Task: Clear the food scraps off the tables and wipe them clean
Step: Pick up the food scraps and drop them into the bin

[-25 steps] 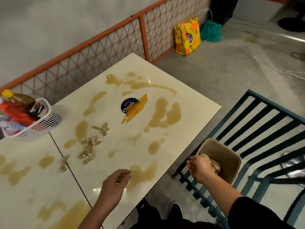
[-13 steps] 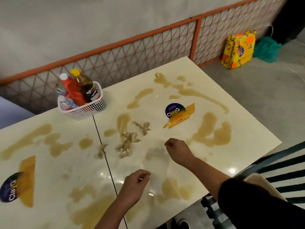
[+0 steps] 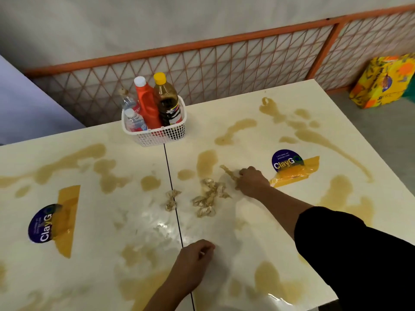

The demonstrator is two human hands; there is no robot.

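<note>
The right hand [image 3: 252,180] is lying on the glossy cream counter [image 3: 247,232], in front of the white plastic mesh basket [image 3: 157,136] and to its right. Its fingers are curling over the near end of a pale stringy food scrap [image 3: 228,171]. The fingertips are hiding under the knuckles, so whether they are pinching it cannot be told. The left hand [image 3: 195,254] is resting far in front of the basket, curled, thumb against forefinger; whether anything is sitting between them is unclear. A yellow patterned bag [image 3: 386,81], far right of the basket, is being cut off by the frame edge. A clump of beige food scraps [image 3: 208,197] is lying straight in front of the basket.

Half a second ago the right hand was hanging short of the scraps; now it is touching the stringy one. The left hand is keeping its place.

A round dark-blue sticker [image 3: 286,161], right of the basket, is reading "ClayG" before a ring-like mark; its small print is illegible, as are the labels on the bottles standing in the basket.
</note>
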